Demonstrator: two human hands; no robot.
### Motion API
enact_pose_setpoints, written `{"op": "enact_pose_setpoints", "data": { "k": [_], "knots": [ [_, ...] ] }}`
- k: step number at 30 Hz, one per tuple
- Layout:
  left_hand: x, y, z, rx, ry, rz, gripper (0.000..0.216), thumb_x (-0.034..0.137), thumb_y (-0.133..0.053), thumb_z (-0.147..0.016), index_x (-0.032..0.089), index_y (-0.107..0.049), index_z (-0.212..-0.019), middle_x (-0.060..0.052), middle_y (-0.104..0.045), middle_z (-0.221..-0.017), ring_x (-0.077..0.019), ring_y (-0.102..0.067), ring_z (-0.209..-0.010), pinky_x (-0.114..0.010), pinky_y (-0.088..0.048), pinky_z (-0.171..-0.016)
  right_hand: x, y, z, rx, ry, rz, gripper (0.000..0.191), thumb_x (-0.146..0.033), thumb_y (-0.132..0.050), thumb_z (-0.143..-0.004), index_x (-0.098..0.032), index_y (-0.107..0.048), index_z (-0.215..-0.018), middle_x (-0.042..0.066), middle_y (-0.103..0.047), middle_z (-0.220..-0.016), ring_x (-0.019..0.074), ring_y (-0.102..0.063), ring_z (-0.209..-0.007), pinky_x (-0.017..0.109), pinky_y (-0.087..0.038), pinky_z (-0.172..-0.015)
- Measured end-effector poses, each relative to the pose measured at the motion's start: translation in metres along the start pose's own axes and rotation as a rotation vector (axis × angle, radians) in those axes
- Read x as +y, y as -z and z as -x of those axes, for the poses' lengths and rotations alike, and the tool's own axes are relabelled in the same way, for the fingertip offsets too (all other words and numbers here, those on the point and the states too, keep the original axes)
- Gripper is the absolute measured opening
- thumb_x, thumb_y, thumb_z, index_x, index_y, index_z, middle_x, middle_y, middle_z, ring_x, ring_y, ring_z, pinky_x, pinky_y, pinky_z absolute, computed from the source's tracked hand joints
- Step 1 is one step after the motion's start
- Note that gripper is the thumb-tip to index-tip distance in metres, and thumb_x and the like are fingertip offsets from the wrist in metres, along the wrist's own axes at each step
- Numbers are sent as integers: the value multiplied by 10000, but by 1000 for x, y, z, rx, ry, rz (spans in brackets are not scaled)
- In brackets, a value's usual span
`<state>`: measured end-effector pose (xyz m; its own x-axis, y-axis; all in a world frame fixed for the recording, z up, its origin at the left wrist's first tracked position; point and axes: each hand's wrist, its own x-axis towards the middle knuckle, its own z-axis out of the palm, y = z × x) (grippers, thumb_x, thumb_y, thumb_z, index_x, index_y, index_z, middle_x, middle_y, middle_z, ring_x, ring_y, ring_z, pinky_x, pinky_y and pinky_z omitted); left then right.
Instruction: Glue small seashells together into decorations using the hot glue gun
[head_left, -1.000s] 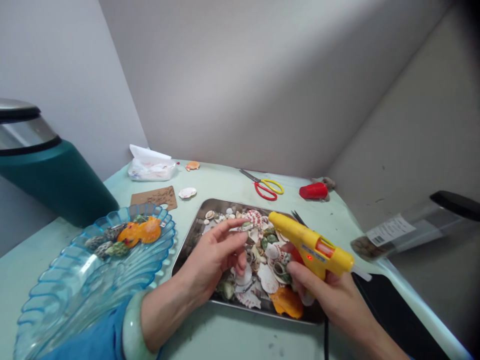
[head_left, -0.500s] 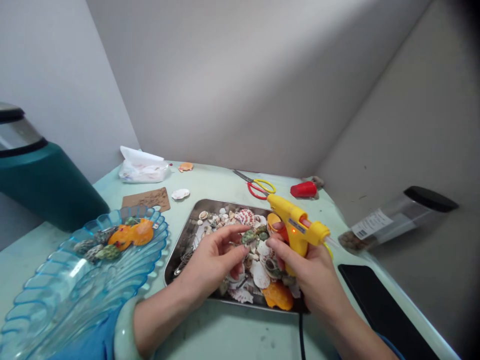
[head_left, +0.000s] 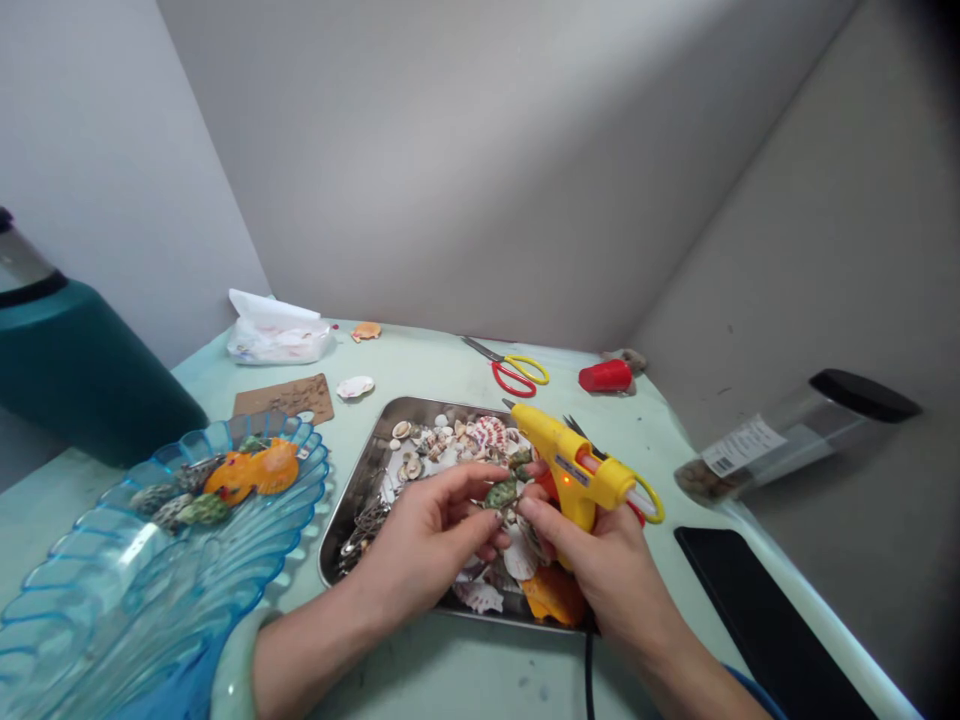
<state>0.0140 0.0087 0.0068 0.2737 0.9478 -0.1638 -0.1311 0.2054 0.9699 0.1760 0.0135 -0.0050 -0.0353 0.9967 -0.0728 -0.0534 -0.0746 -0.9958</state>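
My left hand (head_left: 442, 525) is over the metal tray (head_left: 356, 490), its thumb and fingers closed around a small green spiral shell (head_left: 501, 493). My right hand (head_left: 600, 550) grips a yellow hot glue gun (head_left: 577, 455) with its orange light lit and its nozzle pointing up and to the left. The right thumb and fingertips come close to the green shell; whether they touch it I cannot tell. Under my hands the tray holds many shells, among them a red-striped scallop shell (head_left: 489, 432) and an orange shell (head_left: 553, 597). The hands hide part of them.
A blue clear shell-shaped dish (head_left: 247, 570) with green and orange shells stands left. Behind it are a teal bottle (head_left: 82, 370) and brown cardboard (head_left: 285, 398). Scissors (head_left: 517, 370) and a red cup (head_left: 606, 376) lie at the back; a clear jar (head_left: 787, 440) and black phone (head_left: 757, 610) are right.
My hands have come closer together, and the green shell now shows between the left fingertips. The glue gun has shifted slightly left and down. The view has moved slightly.
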Motion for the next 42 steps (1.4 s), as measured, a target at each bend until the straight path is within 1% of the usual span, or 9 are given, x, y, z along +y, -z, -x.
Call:
{"op": "enact_pose_setpoints", "data": {
  "k": [4, 7, 11, 15, 21, 28, 32, 35, 42],
  "knots": [
    [-1, 0, 2, -3, 15, -74, 412, 229, -657, -741, 192, -582, -1144, -23, -653, -761, -175, -637, -728, -319, -491, -705, 1, 2, 0, 0, -10, 3, 300, -339, -743, -723, -192, -633, -959, -48, -564, -673, 86, -466, -538, 216, -411, -517],
    [-3, 2, 3, -28, -35, -162, 427, 247, -653, -760, 208, -573, -1177, -15, -622, -757, -163, -598, -715, -299, -477, -675, 1, 3, -1, 5, -10, -13, 296, -322, -738, -731, -188, -623, -968, -46, -570, -687, 83, -475, -549, 206, -411, -517],
    [-4, 3, 5, -20, -119, -255, 357, 274, -622, -803, 214, -593, -1153, -7, -592, -753, -136, -540, -685, -253, -451, -629, -1, 3, 0, -8, -11, -41, 311, -303, -758, -702, -195, -611, -955, -46, -587, -703, 79, -479, -530, 206, -411, -501],
    [-3, 2, 7, -8, -174, -346, 338, 270, -603, -825, 221, -606, -1159, -23, -630, -811, -131, -546, -692, -232, -444, -615, -2, 3, 1, 2, -5, -37, 308, -312, -763, -686, -195, -626, -936, -44, -587, -712, 78, -466, -509, 215, -404, -488],
    [-1, 3, 8, 3, -278, -521, 332, 275, -633, -809, 245, -645, -1139, -40, -664, -912, -144, -585, -725, -258, -477, -678, -3, 4, 4, 0, -6, -52, 306, -318, -744, -707, -190, -623, -957, -45, -570, -688, 81, -454, -506, 215, -382, -477],
    [-2, 3, 8, 8, -361, -546, 282, 229, -619, -825, 257, -660, -1103, -30, -681, -952, -134, -599, -735, -258, -494, -711, -2, 6, 2, -33, -22, -41, 303, -313, -762, -689, -197, -652, -947, -34, -577, -720, 85, -466, -530, 221, -397, -502],
    [-4, 4, 9, 6, -378, -558, 289, 223, -626, -821, 263, -669, -1105, -35, -691, -1029, -148, -620, -803, -268, -502, -745, -1, 7, 2, -27, -29, -31, 289, -315, -766, -683, -199, -665, -928, -21, -601, -759, 108, -513, -593, 227, -428, -540],
    [-5, 4, 9, 10, -389, -571, 307, 228, -635, -816, 289, -671, -1116, -26, -693, -1067, -158, -627, -863, -269, -500, -773, 0, 8, 2, -38, -37, -28, 269, -322, -762, -694, -199, -667, -914, -28, -595, -749, 101, -506, -589, 222, -431, -549],
    [-5, 4, 8, 30, -412, -581, 305, 243, -649, -807, 293, -687, -1106, -33, -711, -1067, -188, -640, -946, -297, -492, -842, 3, 11, 2, -37, -23, 10, 264, -338, -748, -716, -194, -660, -919, -15, -601, -771, 115, -520, -609, 234, -437, -557]
  ]
}}
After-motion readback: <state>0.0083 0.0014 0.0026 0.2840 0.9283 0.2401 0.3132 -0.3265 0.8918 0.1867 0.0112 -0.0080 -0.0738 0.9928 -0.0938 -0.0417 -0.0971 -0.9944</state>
